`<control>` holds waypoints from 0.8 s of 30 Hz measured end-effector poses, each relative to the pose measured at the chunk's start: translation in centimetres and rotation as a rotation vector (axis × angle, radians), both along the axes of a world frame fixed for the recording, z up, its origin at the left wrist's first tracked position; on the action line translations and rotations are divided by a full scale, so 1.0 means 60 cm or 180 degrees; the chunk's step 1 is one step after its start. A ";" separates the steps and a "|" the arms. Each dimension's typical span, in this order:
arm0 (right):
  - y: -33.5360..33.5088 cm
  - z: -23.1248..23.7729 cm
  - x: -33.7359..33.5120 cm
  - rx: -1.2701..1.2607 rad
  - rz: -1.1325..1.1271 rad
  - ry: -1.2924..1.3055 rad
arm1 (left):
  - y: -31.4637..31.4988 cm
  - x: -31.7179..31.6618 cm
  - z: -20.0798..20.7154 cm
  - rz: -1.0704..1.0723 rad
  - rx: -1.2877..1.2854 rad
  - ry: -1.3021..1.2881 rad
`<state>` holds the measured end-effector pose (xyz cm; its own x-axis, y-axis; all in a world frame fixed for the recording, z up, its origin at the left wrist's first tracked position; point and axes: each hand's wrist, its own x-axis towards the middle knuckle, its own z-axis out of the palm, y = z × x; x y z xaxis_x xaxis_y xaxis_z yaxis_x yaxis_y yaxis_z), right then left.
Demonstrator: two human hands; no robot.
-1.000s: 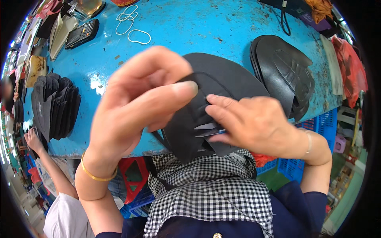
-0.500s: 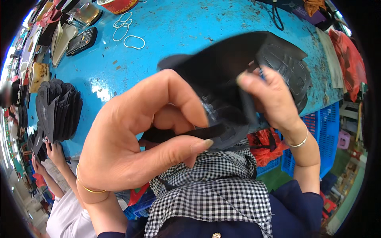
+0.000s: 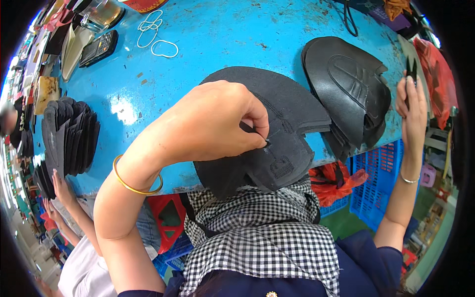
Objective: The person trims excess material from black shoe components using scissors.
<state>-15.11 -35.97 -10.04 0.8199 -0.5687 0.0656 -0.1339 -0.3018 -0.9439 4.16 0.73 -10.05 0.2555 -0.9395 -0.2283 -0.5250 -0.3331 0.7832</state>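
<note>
My left hand (image 3: 217,121) is closed in a pinch at the middle of a stack of black shoe uppers (image 3: 292,104), which lie dull side up at the table's near edge. Something dark shows between its fingers, apparently part of the top upper. A black flap (image 3: 222,175) hangs down below that hand. Far to the right, my right hand (image 3: 414,111) is wrapped round small black thread snips (image 3: 411,74), their tips pointing away from me. Between the hands sits a pile of glossy black uppers (image 3: 346,81) with stitched lines.
On the blue table (image 3: 198,39) are a stack of black pieces (image 3: 71,136), a dark keypad device (image 3: 99,48), white cord loops (image 3: 165,49) and a glass mug (image 3: 101,19). Another person's hands (image 3: 64,190) are at the left. A blue crate (image 3: 376,183) stands below the right edge.
My right hand has moved away to the right with the snips. The raised black upper now lies flat, uncovering the glossy pile. My left hand has turned palm down onto the stack.
</note>
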 end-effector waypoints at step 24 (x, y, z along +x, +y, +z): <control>0.239 -0.008 0.159 -0.2825 0.3539 -0.0104 | 0.015 0.015 -0.014 0.0136 -0.0099 -0.1077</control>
